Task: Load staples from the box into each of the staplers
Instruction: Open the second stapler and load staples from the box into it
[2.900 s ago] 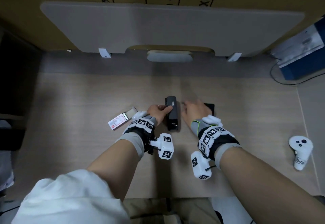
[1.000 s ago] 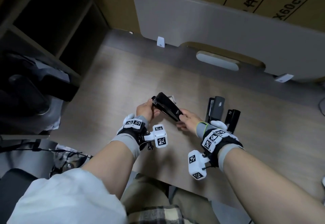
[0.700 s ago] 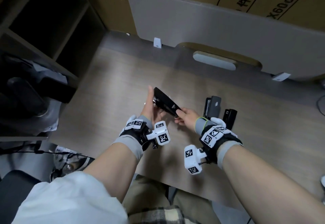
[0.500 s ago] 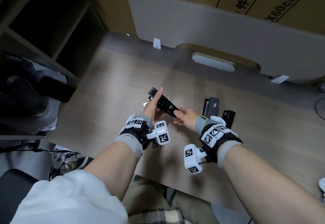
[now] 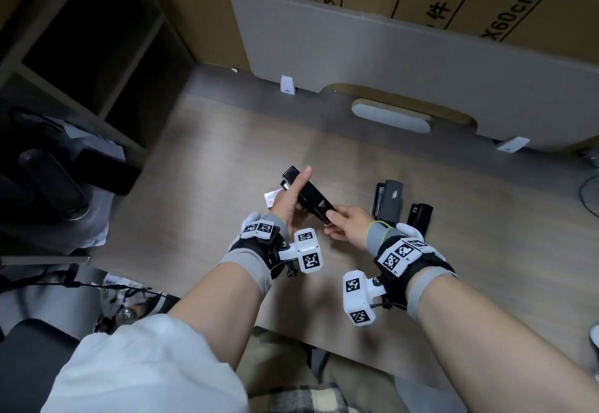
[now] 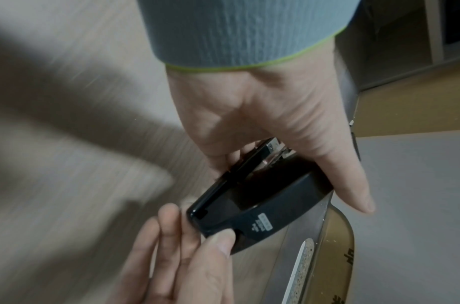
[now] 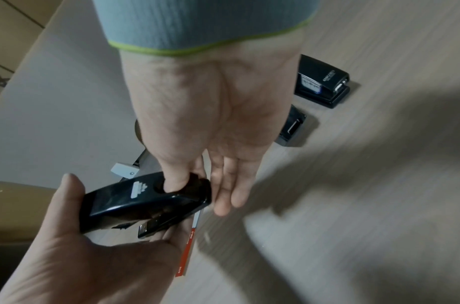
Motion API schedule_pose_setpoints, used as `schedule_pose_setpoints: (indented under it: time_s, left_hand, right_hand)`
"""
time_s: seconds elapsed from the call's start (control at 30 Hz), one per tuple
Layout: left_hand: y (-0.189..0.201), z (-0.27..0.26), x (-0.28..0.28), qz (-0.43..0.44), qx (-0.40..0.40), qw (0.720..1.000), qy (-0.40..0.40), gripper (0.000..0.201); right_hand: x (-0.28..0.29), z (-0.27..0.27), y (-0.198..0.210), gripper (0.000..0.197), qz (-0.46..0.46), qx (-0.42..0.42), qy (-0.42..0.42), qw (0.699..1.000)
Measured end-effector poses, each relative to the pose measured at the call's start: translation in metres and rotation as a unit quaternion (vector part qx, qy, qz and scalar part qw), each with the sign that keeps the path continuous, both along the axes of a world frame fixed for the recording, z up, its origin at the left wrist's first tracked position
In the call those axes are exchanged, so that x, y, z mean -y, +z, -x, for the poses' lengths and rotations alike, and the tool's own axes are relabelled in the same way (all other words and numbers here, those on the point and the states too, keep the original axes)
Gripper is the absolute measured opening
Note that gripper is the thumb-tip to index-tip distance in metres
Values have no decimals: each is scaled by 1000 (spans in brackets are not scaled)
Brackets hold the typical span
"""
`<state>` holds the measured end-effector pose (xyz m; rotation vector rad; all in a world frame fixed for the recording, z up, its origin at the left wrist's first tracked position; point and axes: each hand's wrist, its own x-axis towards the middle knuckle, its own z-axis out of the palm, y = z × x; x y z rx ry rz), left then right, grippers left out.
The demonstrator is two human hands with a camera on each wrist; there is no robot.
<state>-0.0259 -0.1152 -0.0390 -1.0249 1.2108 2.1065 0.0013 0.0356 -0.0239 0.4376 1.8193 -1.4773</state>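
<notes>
Above the desk (image 5: 227,140), a black stapler (image 5: 311,197) is held off the surface between both hands, tilted, one end up and away, the other end down toward the person. Left hand (image 5: 287,205): the stapler is cradled in the palm, thumb laid straight along its top, fingers underneath; how far they curl can't be told from the head view, but in the left wrist view they are seen wrapped under the body. Right hand (image 5: 348,226): the near end is pinched, thumb on top, index finger behind it, other fingers fairly straight.

Hidden / unclear: the staple box (image 5: 271,197) is mostly covered by the left hand; only a red-and-white corner is seen on the desk, and a red edge w/ unreadable print in the right wrist view (image 7: 187,244). Desk is motion-blurred in both wrist views. Whether staples are inside the held stapler can't be told.

Stapler appearance: glossy black shell, small pale label on top, metal rail visible at the front gap btw. top and base.

Two more staplers are lying on the desk to the right, side by side: a grey-topped stapler (image 5: 389,200) and a smaller black stapler (image 5: 420,218), the latter partly cut off by the right wrist.
</notes>
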Motion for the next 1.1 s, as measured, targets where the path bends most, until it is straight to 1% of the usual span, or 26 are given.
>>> schedule_pose_setpoints:
  time_s: [0.07,0.13,0.23,0.33,0.43,0.47,0.53,0.57,0.6,0.63,0.67,0.7,0.73,0.77,0.8,0.83,0.87,0.93,0.97,1.0,1.07,1.1]
  left_hand:
    - [-2,2,2,8,16,1000,-2,84]
    - [-2,4,3,11,24,1000,4,84]
    - [1,5,1,10,3,1000,17,77]
    - [1,5,-2,13,-9,1000,-2,79]
    - [1,3,-4,19,-2,1000,-13,80]
    - [1,2,-4,22,0,1000,-20,78]
    - [2,0,-5,40,-2,999,-33,65]
    - [5,0,-6,56,1,997,-47,59]
    - [5,0,-8,70,4,995,-64,57]
    - [4,-2,-10,79,4,993,-84,64]
    - [5,-4,-13,77,-1,992,-103,78]
    - [5,-7,-16,69,-1,990,-125,93]
    - [5,-10,-18,48,5,989,-142,99]
    - [8,-13,-21,25,16,988,-149,95]
    - [12,-16,-22,8,23,989,-144,83]
    - [14,-17,-20,12,30,990,-135,70]
    - [12,-16,-16,46,28,991,-126,61]
    - [5,-15,-4,149,-21,983,-103,45]
    - [2,-16,3,183,-48,975,-113,40]
    - [-2,-17,8,208,-73,964,-150,36]
    - [-5,-21,11,262,-106,930,-233,25]
    - [-3,-21,9,288,-121,916,-250,22]
  right_hand:
    - [2,0,1,31,21,31,-13,999]
    - [4,2,3,31,26,38,-19,999]
    - [6,6,6,31,15,34,-22,999]
    - [6,10,8,30,-6,36,-31,999]
    - [3,11,8,29,-23,48,-38,998]
    - [1,11,9,29,-30,50,-33,998]
    - [-4,8,7,31,-59,29,-3,998]
    - [-7,7,7,35,-77,5,13,997]
    - [-8,6,9,42,-89,-15,22,996]
    - [-8,6,12,53,-93,-28,26,995]
    - [-6,6,15,60,-101,-45,47,993]
    - [-3,7,18,62,-125,-65,83,987]
    - [-1,8,20,60,-156,-83,123,977]
    - [0,9,21,56,-187,-97,150,966]
    - [-2,10,20,51,-211,-110,165,957]
    - [-4,10,21,47,-228,-112,175,951]
    - [-6,10,20,46,-238,-106,181,948]
    - [-12,9,21,49,-255,-85,193,944]
    - [-13,7,22,51,-263,-76,201,941]
    - [-13,6,22,53,-270,-72,209,937]
    - [-13,6,23,54,-275,-72,225,932]
    - [-12,6,25,54,-278,-73,230,930]
